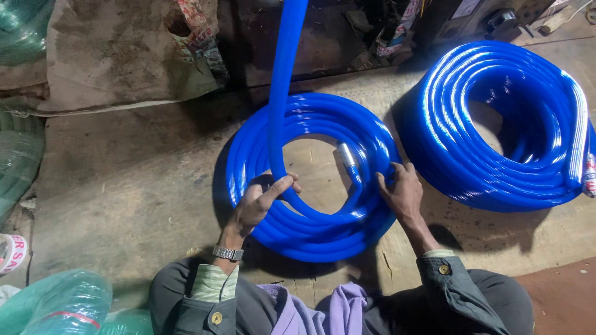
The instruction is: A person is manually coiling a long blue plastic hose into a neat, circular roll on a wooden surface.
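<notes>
From the head view, you are looking straight down at a half-built coil of blue hose [310, 186] lying in the middle of the frame. Your left hand [261, 201] is curling around the running length of hose where it is dropping onto the coil's inner edge — thumb over the top, fingers wrapped beneath, a closed grip. Your right hand [402, 193] is pressing flat on the coil's right rim, fingers spread over the loops, steadying rather than clasping. The feeding strand [287, 56] is rising toward the top centre of the frame and leaving it. A metal end fitting [346, 154] is sitting inside the ring, just left of your right hand.

As I judge it, the risk is the loops springing: if the right hand is easing off while the left is pulling, the upper turns could be sliding outward. The incoming strand could also be twisting and kinking.

A finished coil [506, 124] is lying at the upper right, apart from yours. The floor [124, 186] is bare, dusty concrete — scuffed and dim. Worn sacking [118, 56] is filling the upper left; green wrapped bundles [62, 304] are sitting at the lower left.
</notes>
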